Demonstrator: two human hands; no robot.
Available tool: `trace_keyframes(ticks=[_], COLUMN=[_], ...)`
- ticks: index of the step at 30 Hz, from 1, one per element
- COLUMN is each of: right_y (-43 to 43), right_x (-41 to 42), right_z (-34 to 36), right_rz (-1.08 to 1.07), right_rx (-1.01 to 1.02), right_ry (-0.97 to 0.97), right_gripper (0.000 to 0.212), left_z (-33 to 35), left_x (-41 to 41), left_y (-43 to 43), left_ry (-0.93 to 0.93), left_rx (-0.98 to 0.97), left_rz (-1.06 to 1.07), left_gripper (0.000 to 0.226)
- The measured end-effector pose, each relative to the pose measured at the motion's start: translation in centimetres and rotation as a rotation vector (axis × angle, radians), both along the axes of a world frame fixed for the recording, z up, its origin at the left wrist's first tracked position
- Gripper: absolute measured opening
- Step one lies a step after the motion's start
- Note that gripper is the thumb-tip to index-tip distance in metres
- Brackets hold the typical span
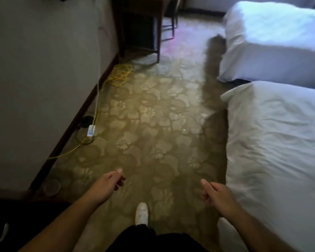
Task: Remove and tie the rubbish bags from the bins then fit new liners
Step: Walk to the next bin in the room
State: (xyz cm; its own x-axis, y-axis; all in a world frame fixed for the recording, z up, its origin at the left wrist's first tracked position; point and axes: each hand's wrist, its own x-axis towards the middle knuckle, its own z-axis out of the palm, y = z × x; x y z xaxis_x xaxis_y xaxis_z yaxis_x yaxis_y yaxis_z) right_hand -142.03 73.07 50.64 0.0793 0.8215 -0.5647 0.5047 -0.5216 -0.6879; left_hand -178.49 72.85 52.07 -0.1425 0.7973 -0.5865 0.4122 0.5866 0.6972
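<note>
Both bare hands hover over the tan flower-patterned carpet [153, 124], left hand [108, 184] and right hand [215, 194] loosely curled and holding nothing; white-sheeted beds [280, 142] lie right.

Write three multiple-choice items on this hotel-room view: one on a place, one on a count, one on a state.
1. Where does the coiled yellow cable lie?
A. on a bed
B. on the carpet by the wall, near the wooden desk
C. in a hand

2. How many white beds show?
A. one
B. two
C. three

3. What do the hands hold?
A. a rubbish bag
B. a new liner
C. nothing

Answers:
1. B, the coil sits on the floral carpet at the skirting, just this side of the desk leg.
2. B, a near bed and a far bed stand on the right.
3. C, the left hand and right hand are loosely curled and empty.
</note>
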Motion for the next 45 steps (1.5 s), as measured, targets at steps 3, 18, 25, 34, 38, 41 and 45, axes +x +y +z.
trace_keyframes(ticks=[3, 18, 25, 34, 38, 41, 45], right_y=[0.7, 9.0, 21.0, 36.7, 43.4, 48.3, 53.7], right_x=[0.0, 3.9, 6.3, 6.9, 7.4, 8.1, 9.0], right_z=[0.4, -3.3, -4.6, -3.3, -3.0, -3.0, -2.6], right_rz=[-0.084, -0.326, -0.262, -0.136, -0.141, -0.179, -0.277], right_rx=[0.003, -0.153, -0.268, -0.231, -0.197, -0.195, -0.212], right_ry=[-0.033, 0.021, 0.033, 0.033, 0.038, 0.023, 0.005], right_gripper=[0.049, 0.040, 0.037, 0.036, 0.036, 0.036, 0.036], left_z=[-0.6, -3.1, -3.7, -5.0, -6.0, -6.5, -6.4], left_x=[-0.9, 4.3, 4.5, 3.9, 4.4, 5.0, 6.6], left_y=[4.8, 23.8, 33.8, 42.6, 49.6, 55.9, 64.7], left_ry=[-0.006, 0.007, 0.057, 0.044, 0.036, 0.030, 0.051], left_rx=[-0.021, -0.073, -0.143, -0.229, -0.229, -0.234, -0.274], left_rz=[-0.134, -0.358, -0.273, -0.116, -0.129, -0.166, -0.264], left_gripper=[0.043, 0.041, 0.040, 0.033, 0.032, 0.032, 0.031])
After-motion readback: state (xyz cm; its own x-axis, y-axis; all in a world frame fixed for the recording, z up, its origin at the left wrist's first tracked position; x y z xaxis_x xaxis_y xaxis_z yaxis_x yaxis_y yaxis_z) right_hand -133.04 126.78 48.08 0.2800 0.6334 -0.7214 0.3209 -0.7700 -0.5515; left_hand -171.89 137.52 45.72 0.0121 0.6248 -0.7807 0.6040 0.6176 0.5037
